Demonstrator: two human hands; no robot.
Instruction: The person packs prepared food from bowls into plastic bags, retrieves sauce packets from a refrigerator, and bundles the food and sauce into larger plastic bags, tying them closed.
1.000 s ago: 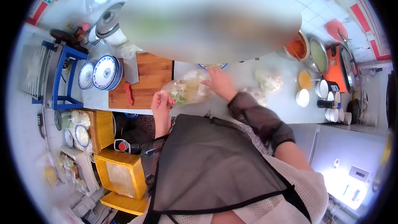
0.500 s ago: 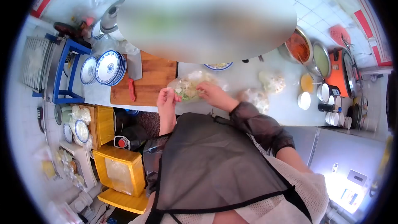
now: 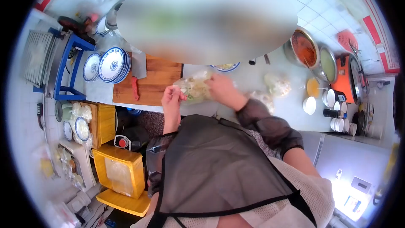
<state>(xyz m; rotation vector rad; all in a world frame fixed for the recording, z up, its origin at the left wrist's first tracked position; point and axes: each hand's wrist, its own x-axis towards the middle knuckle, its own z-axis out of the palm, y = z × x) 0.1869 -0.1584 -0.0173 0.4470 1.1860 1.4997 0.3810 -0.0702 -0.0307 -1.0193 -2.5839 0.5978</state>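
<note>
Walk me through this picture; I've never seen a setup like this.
There is no machine here: a person works with bare hands, and a camera worn on their head looks forward and down. That explains the apron below and the round, bent edges. The blurred oval at the top hides whatever is behind it.

The left hand pinches the edge of a clear bag with food inside. The right hand is at the bag's other side; whether its fingers hold anything is hard to tell.

On the table are a wooden board, a red-handled knife, stacked plates and a blue-rimmed dish.
</note>
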